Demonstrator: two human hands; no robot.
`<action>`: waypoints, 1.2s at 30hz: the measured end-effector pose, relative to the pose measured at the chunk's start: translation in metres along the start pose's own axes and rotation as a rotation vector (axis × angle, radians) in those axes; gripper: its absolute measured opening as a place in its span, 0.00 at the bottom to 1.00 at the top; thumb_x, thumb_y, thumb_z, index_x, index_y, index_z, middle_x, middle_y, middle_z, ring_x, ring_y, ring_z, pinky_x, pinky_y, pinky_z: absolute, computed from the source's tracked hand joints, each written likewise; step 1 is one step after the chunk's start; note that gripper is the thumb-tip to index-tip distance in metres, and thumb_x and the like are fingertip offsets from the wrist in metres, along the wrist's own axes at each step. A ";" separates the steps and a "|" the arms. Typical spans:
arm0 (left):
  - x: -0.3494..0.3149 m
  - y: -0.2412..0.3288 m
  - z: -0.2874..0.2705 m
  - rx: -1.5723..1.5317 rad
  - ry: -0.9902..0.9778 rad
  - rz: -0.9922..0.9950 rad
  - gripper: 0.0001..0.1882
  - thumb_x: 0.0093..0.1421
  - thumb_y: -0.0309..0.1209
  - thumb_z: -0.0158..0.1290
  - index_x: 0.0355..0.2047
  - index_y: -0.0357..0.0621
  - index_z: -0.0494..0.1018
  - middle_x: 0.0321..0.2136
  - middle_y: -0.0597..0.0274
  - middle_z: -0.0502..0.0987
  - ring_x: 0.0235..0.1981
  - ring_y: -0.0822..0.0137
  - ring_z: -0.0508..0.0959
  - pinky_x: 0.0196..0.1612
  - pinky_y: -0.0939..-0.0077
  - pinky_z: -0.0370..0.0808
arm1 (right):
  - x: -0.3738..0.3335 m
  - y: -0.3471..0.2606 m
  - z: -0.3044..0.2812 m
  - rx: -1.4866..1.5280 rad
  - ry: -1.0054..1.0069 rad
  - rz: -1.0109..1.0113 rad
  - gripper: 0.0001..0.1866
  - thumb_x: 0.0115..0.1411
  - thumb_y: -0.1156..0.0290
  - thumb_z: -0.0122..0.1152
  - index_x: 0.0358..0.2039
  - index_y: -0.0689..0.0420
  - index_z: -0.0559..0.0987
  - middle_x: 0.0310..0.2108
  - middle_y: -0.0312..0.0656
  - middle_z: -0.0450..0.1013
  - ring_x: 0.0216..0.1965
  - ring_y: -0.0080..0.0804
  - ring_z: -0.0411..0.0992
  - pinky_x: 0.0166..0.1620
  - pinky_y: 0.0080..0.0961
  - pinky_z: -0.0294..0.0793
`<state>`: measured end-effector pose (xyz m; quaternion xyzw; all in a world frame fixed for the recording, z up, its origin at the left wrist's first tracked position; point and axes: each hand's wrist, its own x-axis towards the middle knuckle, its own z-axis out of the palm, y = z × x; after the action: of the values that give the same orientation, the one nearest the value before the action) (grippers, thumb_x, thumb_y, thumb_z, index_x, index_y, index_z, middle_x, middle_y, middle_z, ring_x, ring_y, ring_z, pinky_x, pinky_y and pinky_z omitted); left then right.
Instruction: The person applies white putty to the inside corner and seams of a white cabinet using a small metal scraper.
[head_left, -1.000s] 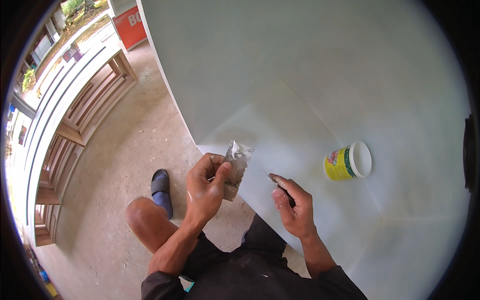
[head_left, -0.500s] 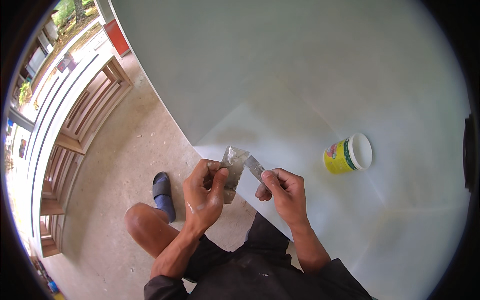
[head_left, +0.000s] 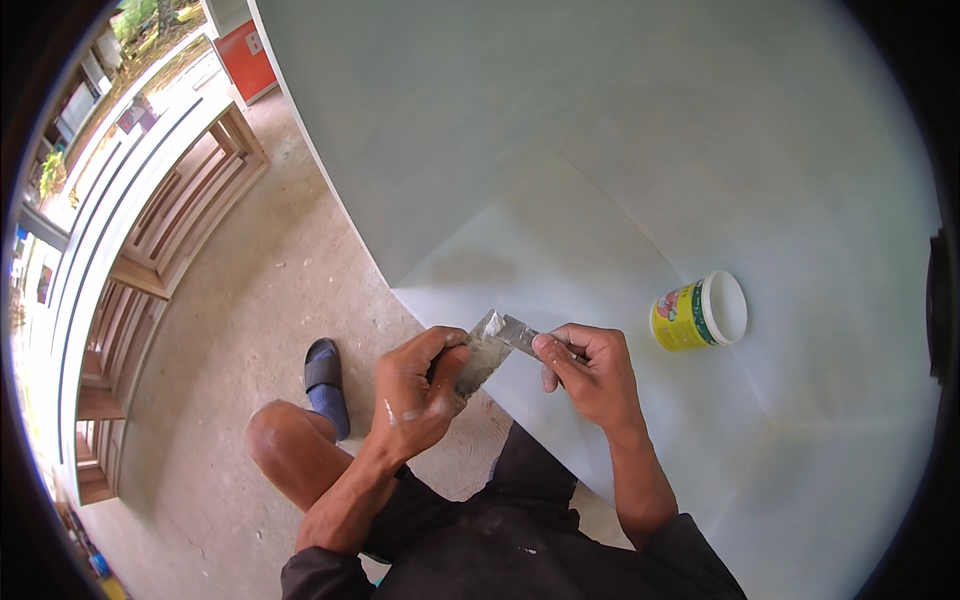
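Note:
My left hand (head_left: pixel 415 390) is closed round a wide, grey, worn putty knife (head_left: pixel 484 362) with a dab of white putty (head_left: pixel 494 325) near its far corner. In my right hand (head_left: pixel 595 375) a narrower metal scraper (head_left: pixel 519 334) is pinched between thumb and fingers. Its blade end meets the putty knife's far corner, beside the white dab. Dried white smears mark the back of my left hand. The handles of both tools are mostly hidden by my fingers.
A yellow and white plastic tub (head_left: pixel 685 315) stands on the pale grey-white panelled surface (head_left: pixel 620 430) to the right. Left of me are the concrete floor (head_left: pixel 250 330) and stacked wooden frames (head_left: pixel 140 275). A red box (head_left: pixel 247 60) is at the far left.
The scraper in my right hand has come against the putty knife's far corner. My left hand has tilted the putty knife to the right and shifted slightly right.

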<state>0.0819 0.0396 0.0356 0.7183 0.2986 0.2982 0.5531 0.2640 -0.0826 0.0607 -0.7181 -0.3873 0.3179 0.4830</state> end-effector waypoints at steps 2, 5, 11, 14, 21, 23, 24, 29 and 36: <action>0.000 0.002 0.000 0.024 -0.013 0.025 0.06 0.63 0.20 0.54 0.39 0.32 0.77 0.26 0.50 0.78 0.24 0.65 0.75 0.29 0.72 0.72 | 0.001 -0.001 -0.002 -0.046 -0.018 -0.018 0.17 0.66 0.65 0.62 0.25 0.64 0.80 0.14 0.35 0.72 0.17 0.15 0.65 0.22 0.20 0.61; 0.001 0.004 -0.002 0.054 -0.037 0.040 0.06 0.62 0.20 0.54 0.39 0.32 0.77 0.26 0.49 0.78 0.23 0.64 0.75 0.29 0.71 0.71 | 0.005 0.003 -0.005 -0.088 -0.050 -0.070 0.15 0.66 0.66 0.62 0.26 0.64 0.81 0.14 0.35 0.72 0.17 0.15 0.65 0.22 0.20 0.61; 0.002 0.000 -0.002 0.128 -0.018 0.105 0.06 0.61 0.19 0.55 0.38 0.32 0.78 0.27 0.47 0.79 0.23 0.58 0.76 0.28 0.69 0.71 | 0.013 -0.005 -0.012 -0.140 -0.106 -0.056 0.14 0.65 0.65 0.63 0.29 0.64 0.83 0.15 0.35 0.73 0.18 0.15 0.65 0.22 0.21 0.62; 0.006 0.003 -0.004 0.157 -0.030 0.094 0.05 0.60 0.18 0.55 0.37 0.32 0.79 0.27 0.46 0.79 0.23 0.56 0.77 0.28 0.68 0.72 | 0.025 -0.018 -0.022 -0.250 -0.186 -0.030 0.14 0.65 0.65 0.64 0.30 0.63 0.84 0.15 0.35 0.73 0.18 0.16 0.66 0.23 0.20 0.62; 0.007 0.000 -0.004 0.169 -0.057 0.114 0.05 0.60 0.18 0.56 0.36 0.32 0.79 0.27 0.46 0.79 0.22 0.53 0.77 0.28 0.66 0.72 | 0.049 -0.030 -0.036 -0.539 -0.388 -0.023 0.10 0.61 0.61 0.65 0.31 0.53 0.86 0.18 0.38 0.74 0.21 0.31 0.71 0.31 0.28 0.71; 0.006 0.000 -0.004 0.195 -0.082 0.064 0.05 0.60 0.17 0.55 0.35 0.31 0.79 0.27 0.47 0.79 0.24 0.57 0.78 0.30 0.68 0.73 | 0.051 -0.028 -0.034 -0.533 -0.406 -0.021 0.10 0.61 0.61 0.65 0.31 0.53 0.86 0.18 0.39 0.75 0.22 0.31 0.71 0.31 0.28 0.71; 0.005 0.001 -0.005 0.207 -0.095 0.040 0.05 0.61 0.17 0.54 0.35 0.30 0.79 0.27 0.47 0.80 0.25 0.59 0.78 0.31 0.69 0.73 | 0.051 -0.023 -0.032 -0.515 -0.411 -0.028 0.10 0.61 0.60 0.65 0.32 0.53 0.86 0.19 0.39 0.75 0.22 0.32 0.71 0.31 0.28 0.71; 0.003 -0.001 -0.004 0.204 -0.117 0.014 0.05 0.61 0.18 0.54 0.35 0.30 0.79 0.26 0.47 0.79 0.25 0.58 0.78 0.31 0.69 0.73 | 0.047 -0.013 -0.023 -0.485 -0.494 -0.087 0.09 0.61 0.63 0.66 0.32 0.54 0.87 0.18 0.38 0.75 0.20 0.28 0.70 0.28 0.27 0.69; -0.001 -0.004 -0.015 0.096 -0.071 -0.179 0.05 0.64 0.23 0.54 0.36 0.32 0.78 0.21 0.55 0.75 0.22 0.69 0.71 0.28 0.71 0.69 | 0.029 0.005 -0.050 0.031 -0.439 -0.250 0.10 0.66 0.71 0.61 0.39 0.64 0.85 0.20 0.36 0.75 0.20 0.19 0.69 0.27 0.21 0.68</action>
<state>0.0693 0.0494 0.0351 0.7246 0.3558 0.2072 0.5527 0.3214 -0.0806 0.0703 -0.5710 -0.5639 0.4097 0.4338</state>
